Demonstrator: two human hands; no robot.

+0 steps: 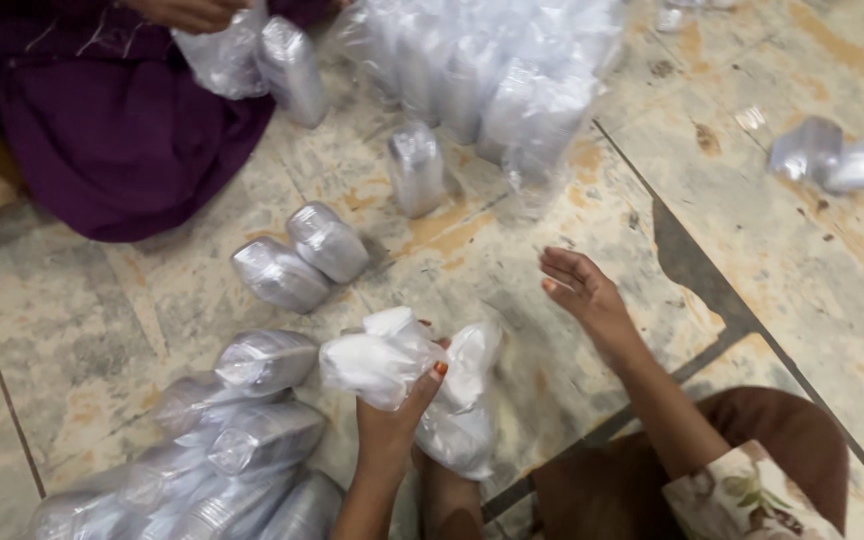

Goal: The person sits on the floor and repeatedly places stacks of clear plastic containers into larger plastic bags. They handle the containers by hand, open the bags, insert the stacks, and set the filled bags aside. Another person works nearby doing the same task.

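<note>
The left hand is closed around a clear plastic bag of white contents, fingers wrapped over its near side; the bag sits near the centre of the scene, raised just above the tiled floor. A second white-filled bag lies just right of it, touching the held bag. The right hand hovers open to the right, fingers spread wide, holding nothing. Left of the left hand, a pile of wrapped clear containers lies on the floor. Farther off, 2 wrapped packs lie side by side, touching. A large heap of clear packs occupies the far centre. At far left, another person in purple clothing holds a wrapped pack
</note>
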